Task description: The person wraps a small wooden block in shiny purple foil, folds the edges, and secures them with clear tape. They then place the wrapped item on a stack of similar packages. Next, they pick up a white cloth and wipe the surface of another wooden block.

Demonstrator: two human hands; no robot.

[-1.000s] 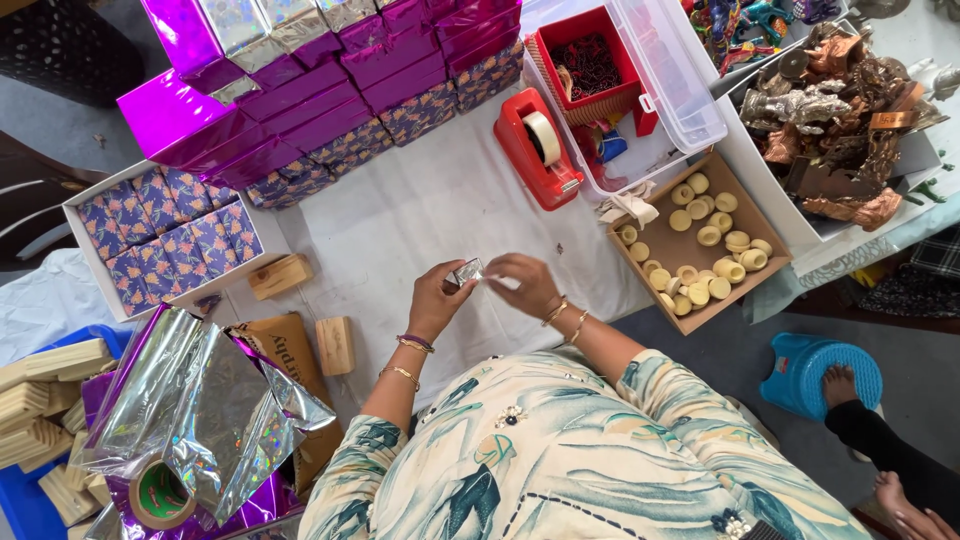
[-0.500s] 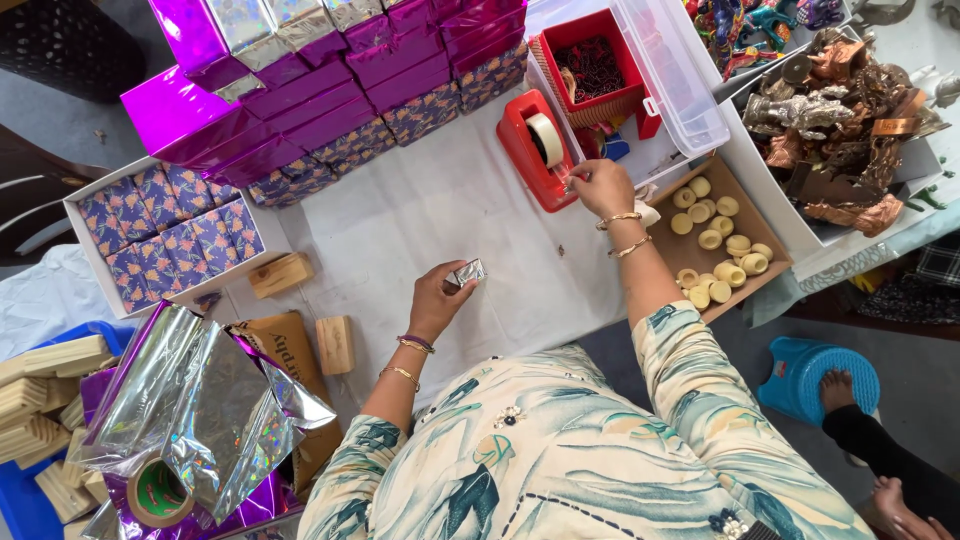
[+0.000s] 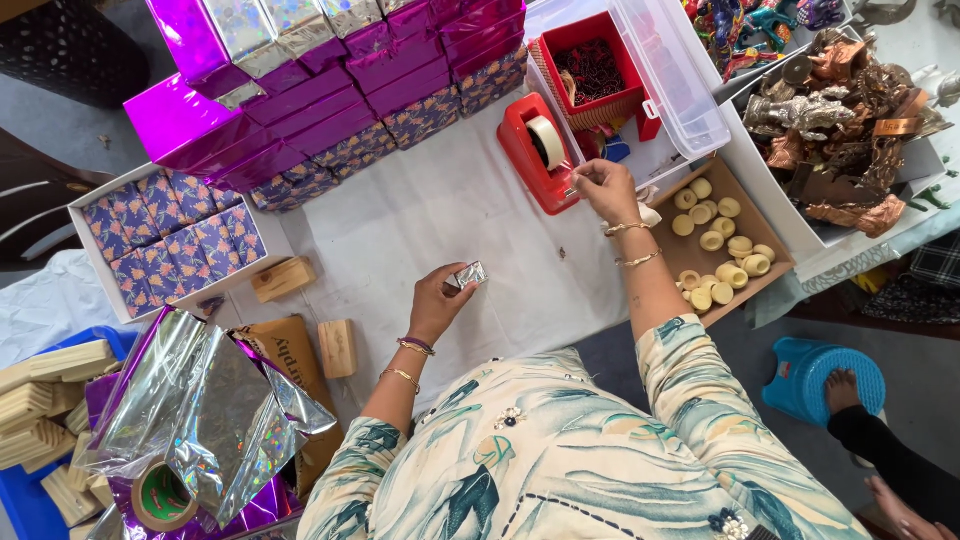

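Observation:
My left hand (image 3: pixel 437 301) holds a small block wrapped in silver holographic foil (image 3: pixel 469 275) just above the white table cover. My right hand (image 3: pixel 601 186) is stretched out to the red tape dispenser (image 3: pixel 537 155), its fingertips pinching the tape end at the dispenser's cutter. The roll of tape (image 3: pixel 546 141) sits upright in the dispenser. Bangles circle both wrists.
Stacked purple and patterned gift boxes (image 3: pixel 300 90) fill the far side. A white tray of patterned boxes (image 3: pixel 170 235) lies left, bare wooden blocks (image 3: pixel 337 347) and silver foil sheets (image 3: pixel 190 410) near left. A cardboard box of small yellow rounds (image 3: pixel 715 245) and metal figurines (image 3: pixel 835 130) stand right. Another person's foot rests on a blue stool (image 3: pixel 820 385).
My right hand left the foil-wrapped block, reached right and away to the tape dispenser, and now pinches the tape end. My left hand kept the block in place.

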